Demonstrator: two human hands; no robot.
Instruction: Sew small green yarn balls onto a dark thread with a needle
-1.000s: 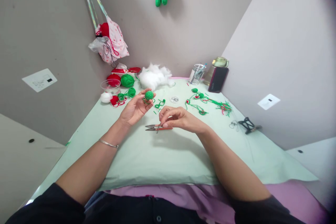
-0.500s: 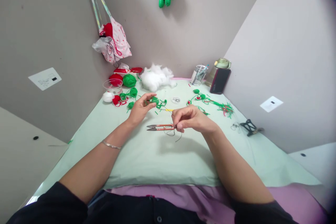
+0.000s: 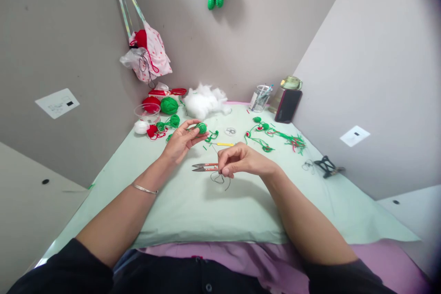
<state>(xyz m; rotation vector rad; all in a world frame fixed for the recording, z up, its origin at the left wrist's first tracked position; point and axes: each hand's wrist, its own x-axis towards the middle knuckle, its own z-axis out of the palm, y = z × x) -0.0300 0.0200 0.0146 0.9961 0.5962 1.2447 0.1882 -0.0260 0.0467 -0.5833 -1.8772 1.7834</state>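
Note:
My left hand pinches a small green crocheted ball between thumb and fingers, raised over the table. Lower and to the right, my right hand has its fingers closed with dark thread hanging beneath them. Orange-handled thread snips point left from under the right fingers; whether they are gripped or lie on the table is hard to tell. Beyond the right hand lies a yellow crochet hook, near green yarn scraps.
White stuffing is heaped at the back, with green yarn to its left. Green strands, a phone, a pen cup and a black stand are on the right. A bag hangs at the left.
My left hand has turned, showing more of the green ball, and shifted slightly left. My right hand has moved a little left, covering more of the snips' handles and uncovering the yellow hook.

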